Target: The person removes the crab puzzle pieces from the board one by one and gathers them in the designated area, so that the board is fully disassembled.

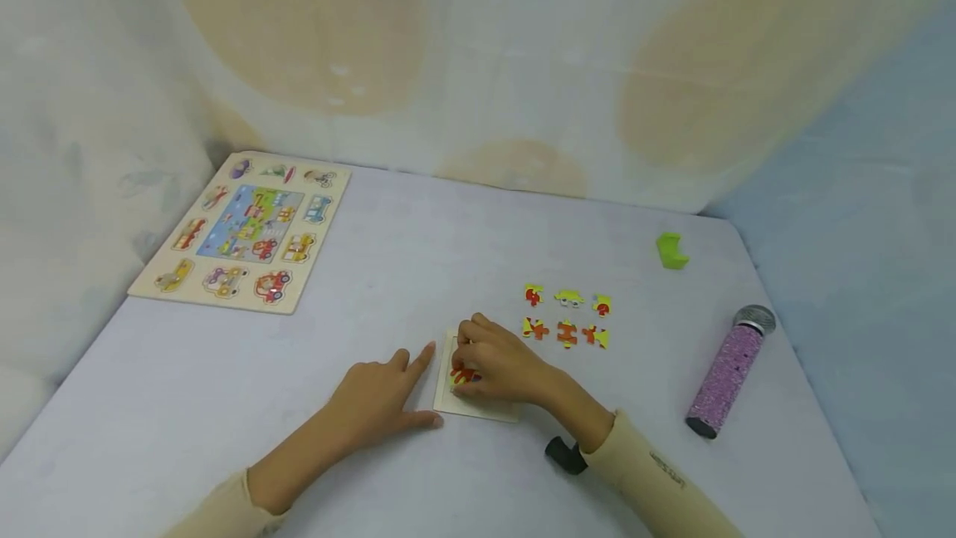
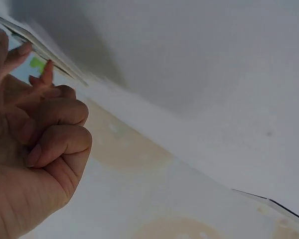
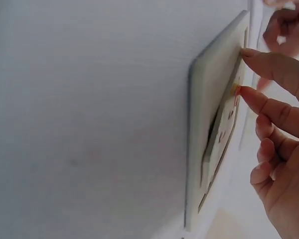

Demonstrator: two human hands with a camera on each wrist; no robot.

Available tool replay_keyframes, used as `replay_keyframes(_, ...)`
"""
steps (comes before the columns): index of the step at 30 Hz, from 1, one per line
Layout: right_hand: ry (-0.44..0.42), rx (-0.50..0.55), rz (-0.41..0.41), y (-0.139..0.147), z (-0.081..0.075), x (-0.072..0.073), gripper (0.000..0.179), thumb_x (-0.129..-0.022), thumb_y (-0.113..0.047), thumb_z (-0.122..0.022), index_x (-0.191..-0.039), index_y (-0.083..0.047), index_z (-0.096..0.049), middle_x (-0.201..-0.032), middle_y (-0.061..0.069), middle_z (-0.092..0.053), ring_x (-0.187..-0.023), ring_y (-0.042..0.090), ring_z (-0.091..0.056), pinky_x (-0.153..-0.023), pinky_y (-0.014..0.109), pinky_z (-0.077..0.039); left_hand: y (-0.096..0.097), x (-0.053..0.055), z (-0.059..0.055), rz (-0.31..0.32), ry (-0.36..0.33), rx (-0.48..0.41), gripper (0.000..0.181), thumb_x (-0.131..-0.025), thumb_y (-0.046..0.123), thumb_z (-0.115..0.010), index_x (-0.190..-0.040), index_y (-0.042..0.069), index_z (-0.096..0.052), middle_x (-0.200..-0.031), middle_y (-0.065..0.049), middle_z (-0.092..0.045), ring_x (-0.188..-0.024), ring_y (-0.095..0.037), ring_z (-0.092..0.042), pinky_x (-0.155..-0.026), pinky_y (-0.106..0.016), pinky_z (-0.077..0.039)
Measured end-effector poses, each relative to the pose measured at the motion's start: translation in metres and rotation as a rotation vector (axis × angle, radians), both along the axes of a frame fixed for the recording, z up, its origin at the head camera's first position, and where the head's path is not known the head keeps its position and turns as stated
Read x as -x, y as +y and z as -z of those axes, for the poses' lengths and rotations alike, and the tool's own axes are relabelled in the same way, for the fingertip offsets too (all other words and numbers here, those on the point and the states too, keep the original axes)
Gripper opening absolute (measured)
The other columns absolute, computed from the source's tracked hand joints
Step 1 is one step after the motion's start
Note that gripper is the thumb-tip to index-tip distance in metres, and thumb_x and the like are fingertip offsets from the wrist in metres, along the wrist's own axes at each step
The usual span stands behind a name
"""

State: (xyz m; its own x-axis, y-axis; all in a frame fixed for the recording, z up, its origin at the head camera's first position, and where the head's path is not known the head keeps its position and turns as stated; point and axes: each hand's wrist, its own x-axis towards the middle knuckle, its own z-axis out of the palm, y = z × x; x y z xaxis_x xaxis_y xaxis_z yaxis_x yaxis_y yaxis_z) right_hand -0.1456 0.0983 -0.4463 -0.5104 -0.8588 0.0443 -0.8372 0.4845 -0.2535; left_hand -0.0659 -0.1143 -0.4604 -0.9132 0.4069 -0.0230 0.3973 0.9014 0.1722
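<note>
Left hand (image 1: 373,401): forearm (image 1: 299,459) from 7 o'clock, index finger (image 1: 422,359) extended toward 1, thumb toward 3. Right hand (image 1: 500,362): forearm from 5, thumb and index pinching.

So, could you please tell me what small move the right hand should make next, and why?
Probably the right hand should press the red-and-yellow puzzle part flat into the small board: in the right wrist view it slants above the board, with the thumb and a fingertip at it. The left hand, at the board's edge, could steady it.
</note>
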Motion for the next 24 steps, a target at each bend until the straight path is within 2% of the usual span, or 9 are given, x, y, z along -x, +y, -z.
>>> replay_keyframes(5, -0.015, -0.086, 0.049, -0.008, -0.003, 0.005, 0.023, -0.081, -0.037, -0.079, -0.091, -0.017, -0.078, -0.093, -0.007, -0.053, -0.089, 0.009, -0.040, -0.079, 0.023, -0.039, 0.013, -0.044, -0.003, 0.047, 0.104, -0.032, 0.070, -0.083, 0.059, -0.068, -0.135, 0.012, -0.061, -0.091, -0.004, -0.062, -0.050, -0.011, -0.047, -0.048, -0.028, -0.038)
replay_keyframes(8, -0.009, -0.075, 0.078, -0.010, -0.001, 0.008, 0.019, -0.080, -0.036, -0.078, -0.087, -0.018, -0.077, -0.089, -0.008, -0.052, -0.088, 0.008, -0.041, -0.078, 0.023, -0.039, 0.031, -0.058, -0.004, 0.092, 0.125, 0.000, 0.067, -0.086, 0.060, -0.065, -0.138, 0.019, -0.059, -0.080, -0.002, -0.060, -0.049, -0.013, -0.047, -0.047, -0.027, -0.034)
replay_keyframes(12, -0.003, -0.031, 0.091, -0.012, 0.001, 0.008, 0.017, -0.079, -0.035, -0.076, -0.081, -0.018, -0.073, -0.087, -0.008, -0.050, -0.087, 0.008, -0.041, -0.078, 0.025, -0.039, 0.054, -0.056, -0.002, 0.103, 0.163, 0.114, 0.070, -0.088, 0.067, -0.057, -0.141, 0.021, -0.054, -0.062, 0.000, -0.050, -0.046, -0.012, -0.039, -0.045, -0.026, -0.027)
replay_keyframes(16, 0.006, -0.015, 0.084, -0.013, 0.002, 0.007, 0.018, -0.078, -0.034, -0.076, -0.080, -0.016, -0.072, -0.087, -0.006, -0.050, -0.086, 0.010, -0.040, -0.077, 0.025, -0.038, 0.064, -0.048, 0.001, 0.054, 0.217, 0.205, 0.072, -0.087, 0.071, -0.054, -0.132, 0.015, -0.059, -0.052, 0.003, -0.039, -0.045, -0.010, -0.032, -0.044, -0.026, -0.023)
replay_keyframes(21, 0.001, -0.022, 0.089, -0.013, 0.002, 0.005, 0.019, -0.079, -0.035, -0.076, -0.083, -0.016, -0.073, -0.089, -0.006, -0.052, -0.088, 0.011, -0.042, -0.079, 0.026, -0.039, 0.066, -0.046, 0.003, 0.024, 0.214, 0.226, 0.076, -0.086, 0.072, -0.054, -0.132, 0.011, -0.058, -0.049, 0.005, -0.035, -0.044, -0.008, -0.029, -0.043, -0.026, -0.022)
replay_keyframes(24, -0.059, 0.001, 0.112, -0.010, 0.002, 0.004, 0.024, -0.080, -0.038, -0.078, -0.087, -0.016, -0.074, -0.094, -0.005, -0.055, -0.092, 0.011, -0.044, -0.083, 0.027, -0.041, 0.065, -0.048, 0.003, 0.019, 0.216, 0.226, 0.077, -0.086, 0.072, -0.054, -0.134, 0.012, -0.058, -0.049, 0.005, -0.035, -0.045, -0.008, -0.029, -0.043, -0.025, -0.022)
